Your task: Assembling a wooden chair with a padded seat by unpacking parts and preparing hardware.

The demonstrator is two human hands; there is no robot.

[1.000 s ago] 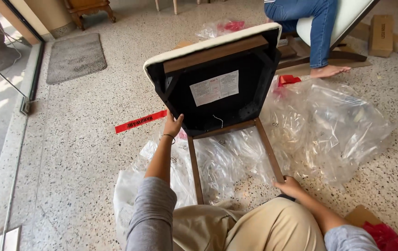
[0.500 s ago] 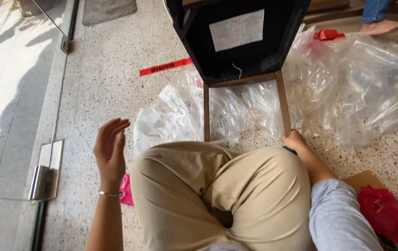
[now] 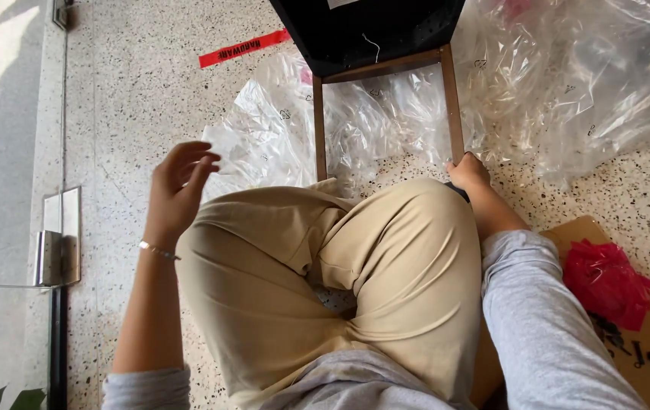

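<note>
At the far left a glass door (image 3: 6, 228) with a metal floor fitting (image 3: 58, 247) closes off the scene, and a strip of bare speckled terrazzo floor (image 3: 127, 99) runs between it and the person, the widest open ground in view. The left hand (image 3: 177, 190) is raised above that strip, just left of the bent knee in tan trousers (image 3: 340, 266); its fingers are loosely curled and spread with nothing between them, and a thin bracelet (image 3: 158, 249) sits on the wrist. Beyond it, a red tape strip (image 3: 243, 48) lies flat on the floor near the top edge. Crumpled clear plastic wrapping (image 3: 264, 137) begins just right of the hand and spreads across the floor to the right edge of the picture, covering most of the ground ahead. On it lies an overturned wooden chair (image 3: 370, 30), its dark seat underside cut off by the top edge and two legs pointing back toward the person. The right hand (image 3: 467, 171) is closed around the end of the right chair leg (image 3: 452, 99), close against the knee. Further right, a flat piece of cardboard (image 3: 647, 345) lies beside the grey sleeve, carrying a crumpled red bag (image 3: 605, 281) and some small dark hardware pieces (image 3: 636, 353) near the lower right corner.
</note>
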